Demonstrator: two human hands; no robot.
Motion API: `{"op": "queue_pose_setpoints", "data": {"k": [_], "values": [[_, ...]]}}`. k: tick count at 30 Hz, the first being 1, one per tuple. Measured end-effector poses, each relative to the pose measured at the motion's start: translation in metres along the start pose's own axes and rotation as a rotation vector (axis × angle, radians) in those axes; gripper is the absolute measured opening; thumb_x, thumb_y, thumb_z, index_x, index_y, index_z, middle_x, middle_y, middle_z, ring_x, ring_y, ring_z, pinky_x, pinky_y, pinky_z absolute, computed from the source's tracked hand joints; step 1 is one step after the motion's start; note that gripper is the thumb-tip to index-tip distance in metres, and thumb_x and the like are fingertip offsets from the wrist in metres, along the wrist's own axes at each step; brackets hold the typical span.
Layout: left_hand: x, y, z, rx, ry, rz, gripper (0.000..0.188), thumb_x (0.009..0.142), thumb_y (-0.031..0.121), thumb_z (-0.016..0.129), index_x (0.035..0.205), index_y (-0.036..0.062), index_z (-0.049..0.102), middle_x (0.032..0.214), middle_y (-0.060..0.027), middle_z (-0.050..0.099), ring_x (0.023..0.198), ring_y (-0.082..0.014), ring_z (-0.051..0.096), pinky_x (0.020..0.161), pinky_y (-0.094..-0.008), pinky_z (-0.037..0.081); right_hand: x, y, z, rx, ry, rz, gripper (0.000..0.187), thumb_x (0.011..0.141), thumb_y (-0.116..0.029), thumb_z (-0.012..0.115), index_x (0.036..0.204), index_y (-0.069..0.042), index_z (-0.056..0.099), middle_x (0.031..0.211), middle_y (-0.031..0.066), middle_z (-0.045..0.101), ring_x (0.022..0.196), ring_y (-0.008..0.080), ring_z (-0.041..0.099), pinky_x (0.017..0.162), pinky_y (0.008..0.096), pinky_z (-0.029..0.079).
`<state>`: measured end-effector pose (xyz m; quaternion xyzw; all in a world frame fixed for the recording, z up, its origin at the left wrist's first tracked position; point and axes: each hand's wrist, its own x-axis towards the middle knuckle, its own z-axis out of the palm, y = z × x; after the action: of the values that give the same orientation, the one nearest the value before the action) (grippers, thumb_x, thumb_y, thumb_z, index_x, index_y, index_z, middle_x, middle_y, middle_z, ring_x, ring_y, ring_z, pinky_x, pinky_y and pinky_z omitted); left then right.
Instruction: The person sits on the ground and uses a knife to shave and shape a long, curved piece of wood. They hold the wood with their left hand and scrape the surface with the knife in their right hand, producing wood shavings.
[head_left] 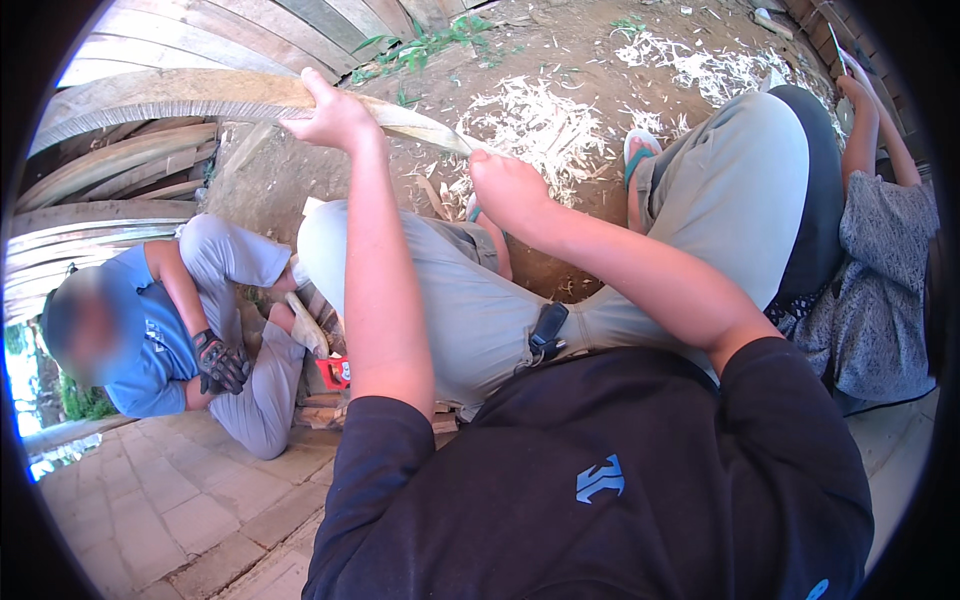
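Observation:
A long pale wooden strip (200, 92) runs from the far left across to the middle, narrowing towards its right end. My left hand (340, 118) is closed around it, the thumb pointing up over the top. At the tapered end, my right hand (510, 192) is a fist, its knuckles close to the strip. A thin dark sliver shows between that fist and the wood; what the fist holds is hidden. Pale curled shavings (540, 125) lie on the dirt just beyond my right hand.
On the left a person (150, 330) in a blue shirt and dark gloves sits beside a red-handled saw (335, 372). Another person (885, 250) sits close on my right, arms raised. Stacked boards (110, 180) stand at the left; more shavings (700, 65) lie farther back.

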<state>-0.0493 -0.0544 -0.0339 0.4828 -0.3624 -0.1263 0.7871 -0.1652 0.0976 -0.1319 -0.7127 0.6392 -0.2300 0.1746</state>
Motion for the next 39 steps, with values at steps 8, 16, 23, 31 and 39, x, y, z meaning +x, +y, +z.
{"op": "queue_pose_setpoints", "data": {"k": [8, 16, 23, 31, 39], "values": [[0.011, -0.001, -0.004, -0.116, -0.048, 0.003, 0.070, 0.087, 0.024, 0.074, 0.134, -0.0171, 0.043, 0.132, -0.0313, 0.054, 0.118, -0.0356, 0.057, 0.103, -0.0448, 0.044, 0.005, -0.005, 0.017, -0.102, 0.075, -0.057, 0.016, 0.085, -0.001, 0.061, 0.099, 0.006, 0.061, 0.084, 0.0186, 0.073, 0.079, 0.0296, 0.076, 0.060, 0.0381, 0.061], [0.014, -0.010, -0.007, -0.023, 0.006, -0.050, 0.073, 0.088, 0.025, 0.074, 0.137, -0.0168, 0.041, 0.135, -0.0308, 0.054, 0.120, -0.0355, 0.057, 0.102, -0.0446, 0.045, 0.021, 0.009, 0.026, -0.115, 0.082, -0.104, 0.017, 0.086, -0.001, 0.060, 0.101, 0.007, 0.060, 0.084, 0.0182, 0.073, 0.077, 0.0290, 0.076, 0.059, 0.0370, 0.061], [0.027, -0.021, -0.010, -0.003, 0.073, -0.049, 0.069, 0.087, 0.025, 0.075, 0.130, -0.0192, 0.044, 0.127, -0.0332, 0.057, 0.112, -0.0366, 0.061, 0.099, -0.0444, 0.047, 0.025, 0.014, 0.022, -0.040, 0.042, -0.104, 0.018, 0.085, 0.000, 0.060, 0.102, 0.006, 0.060, 0.088, 0.0200, 0.073, 0.086, 0.0300, 0.075, 0.065, 0.0395, 0.062], [0.015, -0.017, -0.004, 0.057, 0.107, 0.053, 0.059, 0.085, 0.021, 0.076, 0.123, -0.0163, 0.049, 0.120, -0.0311, 0.061, 0.106, -0.0358, 0.063, 0.094, -0.0451, 0.049, 0.017, -0.008, -0.006, 0.009, -0.021, 0.031, 0.017, 0.085, -0.002, 0.062, 0.100, 0.006, 0.065, 0.089, 0.0192, 0.073, 0.085, 0.0308, 0.075, 0.069, 0.0398, 0.062], [0.009, -0.009, -0.002, -0.053, 0.005, 0.093, 0.059, 0.084, 0.018, 0.076, 0.126, -0.0160, 0.051, 0.121, -0.0293, 0.062, 0.106, -0.0350, 0.063, 0.095, -0.0450, 0.049, 0.013, -0.017, -0.007, -0.097, -0.061, -0.012, 0.019, 0.084, -0.002, 0.064, 0.101, 0.003, 0.067, 0.091, 0.0167, 0.074, 0.086, 0.0276, 0.076, 0.069, 0.0373, 0.062]]}}
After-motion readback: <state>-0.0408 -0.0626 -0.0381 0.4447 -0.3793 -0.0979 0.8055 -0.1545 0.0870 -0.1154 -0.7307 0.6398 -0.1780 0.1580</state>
